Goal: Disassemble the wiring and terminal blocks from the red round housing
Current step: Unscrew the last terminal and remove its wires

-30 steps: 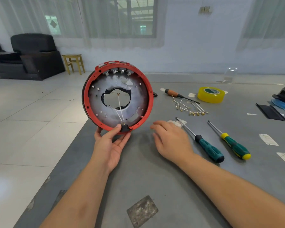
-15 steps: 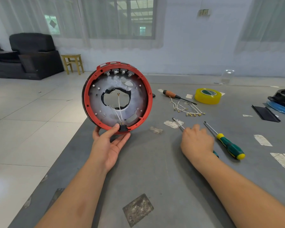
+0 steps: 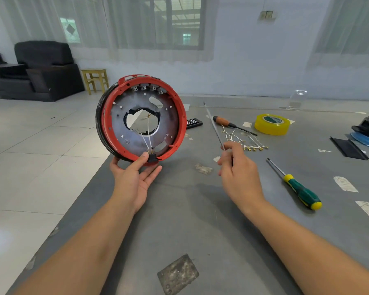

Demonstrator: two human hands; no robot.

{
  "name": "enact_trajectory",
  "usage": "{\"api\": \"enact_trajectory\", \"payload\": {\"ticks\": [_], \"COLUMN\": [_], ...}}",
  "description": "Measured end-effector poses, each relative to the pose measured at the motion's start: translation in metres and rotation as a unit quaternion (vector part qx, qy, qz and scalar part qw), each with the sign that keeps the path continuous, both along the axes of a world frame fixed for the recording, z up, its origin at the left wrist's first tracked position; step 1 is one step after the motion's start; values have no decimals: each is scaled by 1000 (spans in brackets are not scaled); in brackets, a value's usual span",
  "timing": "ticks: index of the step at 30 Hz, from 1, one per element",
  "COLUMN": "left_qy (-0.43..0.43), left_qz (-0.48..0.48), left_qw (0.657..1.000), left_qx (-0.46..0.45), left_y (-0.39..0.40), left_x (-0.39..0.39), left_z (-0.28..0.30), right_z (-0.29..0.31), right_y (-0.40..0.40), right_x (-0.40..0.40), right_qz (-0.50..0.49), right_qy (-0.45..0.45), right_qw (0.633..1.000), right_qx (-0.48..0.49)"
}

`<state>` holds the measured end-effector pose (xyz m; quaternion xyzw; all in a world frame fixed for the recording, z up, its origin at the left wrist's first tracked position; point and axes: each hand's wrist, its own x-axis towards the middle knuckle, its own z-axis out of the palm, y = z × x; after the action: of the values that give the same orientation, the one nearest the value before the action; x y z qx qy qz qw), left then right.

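Gripping the red housing (image 3: 141, 120) upright, the left hand (image 3: 134, 177) steadies it — the right hand (image 3: 237, 169) pinches a screwdriver (image 3: 214, 126).

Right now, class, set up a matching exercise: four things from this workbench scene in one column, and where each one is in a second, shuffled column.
Things:
1. red round housing
2. long screwdriver
3. yellow tape roll
4. green-handled screwdriver

Places:
A. lying on the table, right of the right hand
B. far side of the table
C. propped up by the left hand
D. gripped in the right hand

Pairs: 1-C, 2-D, 3-B, 4-A
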<state>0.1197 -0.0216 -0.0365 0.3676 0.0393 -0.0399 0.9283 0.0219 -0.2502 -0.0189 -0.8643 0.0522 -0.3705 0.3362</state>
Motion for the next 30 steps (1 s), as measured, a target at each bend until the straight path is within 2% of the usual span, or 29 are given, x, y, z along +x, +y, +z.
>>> {"api": "enact_trajectory", "payload": {"ticks": [4,6,8,14,18,23,26,30], "left_qy": [7,6,1,-2,-5,-7,-7,-13], "left_qz": [3,4,4,9,6,3,2,7], "left_qw": [1000,1000,1000,999,999,999,999,999], "left_qx": [-14,-22,-25,-32,-38,-48,-54,-38], "left_y": [2,2,3,3,4,6,8,16], "left_x": [3,4,5,7,8,10,13,19], "left_z": [-3,-5,-7,-11,-12,-12,-12,-11], "right_z": [2,3,2,-15,-23,-27,-28,-22], "right_y": [16,23,25,19,12,13,5,-10], "right_x": [13,19,23,21,20,18,13,7], "right_qz": [120,162,178,163,193,191,148,137], "right_qy": [-21,-21,-17,61,114,122,135,178], "right_qw": [965,943,937,955,952,967,980,972], "right_qx": [231,291,302,239,209,113,7,-70]}}
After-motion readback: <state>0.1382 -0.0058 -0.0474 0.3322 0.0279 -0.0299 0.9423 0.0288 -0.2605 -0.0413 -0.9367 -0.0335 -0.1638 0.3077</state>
